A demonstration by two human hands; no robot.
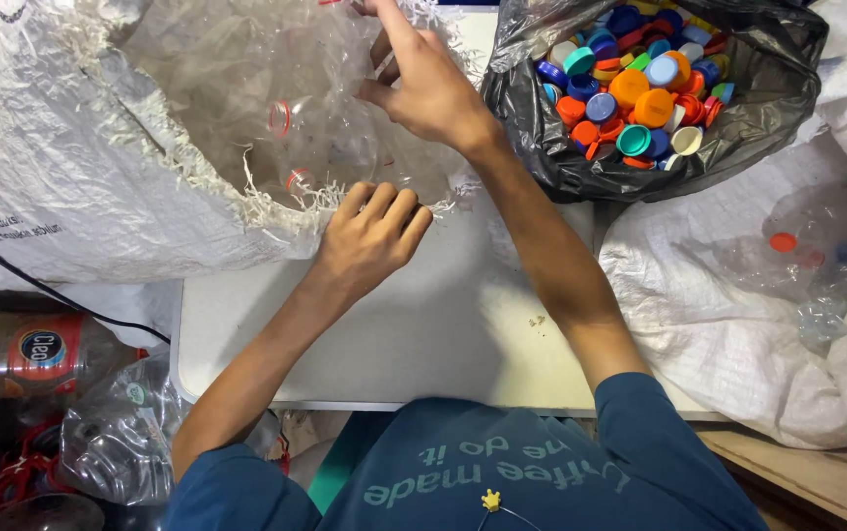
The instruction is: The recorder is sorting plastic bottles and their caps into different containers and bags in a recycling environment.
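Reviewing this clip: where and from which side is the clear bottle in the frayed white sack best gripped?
Probably at its neck, just below the red ring, coming through the sack mouth from the table side. The bottle lies inside among others, and both hands, left and right, are at that frayed opening.

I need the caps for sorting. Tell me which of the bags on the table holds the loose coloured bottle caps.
The black plastic bag at the top right; the white woven sacks hold clear plastic bottles instead.

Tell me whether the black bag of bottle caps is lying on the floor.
No, the black bag full of coloured bottle caps sits up on the white table, beside the right hand.
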